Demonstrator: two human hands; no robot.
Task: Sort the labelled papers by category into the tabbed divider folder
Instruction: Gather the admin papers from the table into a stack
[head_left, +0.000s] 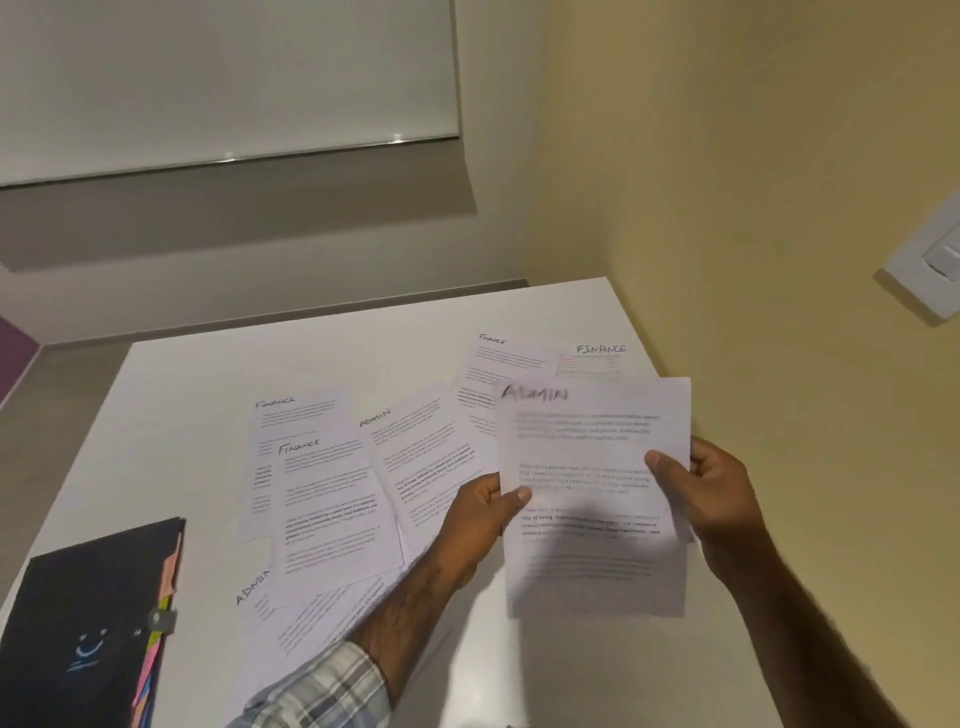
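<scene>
One sheet is up in both hands, & the rest of the job looks not yet done. Its top word is blurry but reads like ADMIN. It is held above the worktop in the right middle of the frame. The left hand pinches its left edge, thumb on top. The right hand pinches the right edge the same way.

At least 6 more sheets lie loose on the worktop. 2 FINANCE sheets overlap in the middle. An ADMIN sheet lies just beside them, its corner hidden by the left hand. A lower ADMIN sheet pokes out near the bottom. 2 far FINANCE sheets sit at the upper right, partly behind the held one.

The folder lies in the lower left corner, well apart from the held sheet. It looks shut, w/ a small clasp on its edge. I can't tell if any paper is inside. My guess: sorting is near the start, w/ approx. all sheets left to file.

The folder is dark w/ a pale smile mark on the cover. Coloured tabs in pink, yellow & blue stick out of its right side. The sheets are white, w/ printed lines & a hand-written word at the top.
</scene>
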